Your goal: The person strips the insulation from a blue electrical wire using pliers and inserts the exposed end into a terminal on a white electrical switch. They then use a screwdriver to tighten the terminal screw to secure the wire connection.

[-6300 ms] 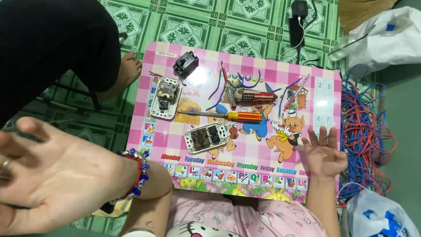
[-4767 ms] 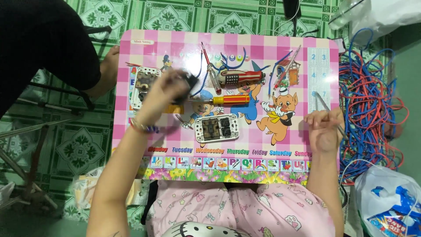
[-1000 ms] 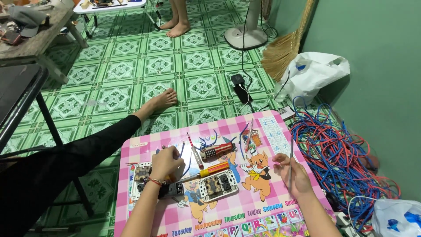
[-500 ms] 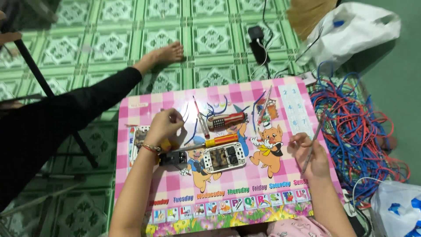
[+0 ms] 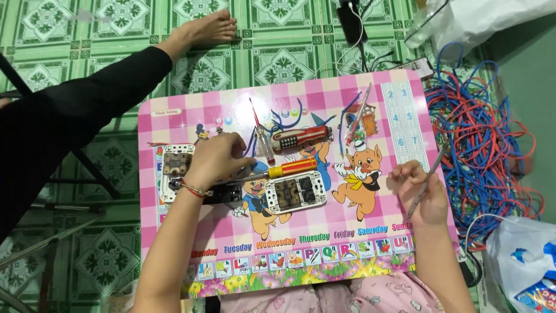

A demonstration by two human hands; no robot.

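Note:
My left hand (image 5: 219, 157) rests on the pink cartoon-printed table (image 5: 359, 243), fingers curled over a small part at the tip end of the yellow-handled screwdriver (image 5: 289, 169); what it grips is hidden. A black module (image 5: 226, 194) lies just under my wrist, and a white switch plate (image 5: 175, 165) sits to its left. A second white switch plate (image 5: 295, 191) lies in the table's middle. My right hand (image 5: 423, 194) is closed on a thin grey tool (image 5: 431, 174) that points up and right. A red-handled tool (image 5: 301, 139) lies above the screwdriver.
A tangle of red and blue wires (image 5: 486, 145) covers the floor to the right. White plastic bags (image 5: 521, 261) lie at the lower right and upper right. Another person's black-clad leg and bare foot (image 5: 197, 32) stretch across the green tiled floor at left.
The camera has tilted down and closer to the table. My left hand has stayed by the screwdriver tip, and my right hand still holds the thin tool.

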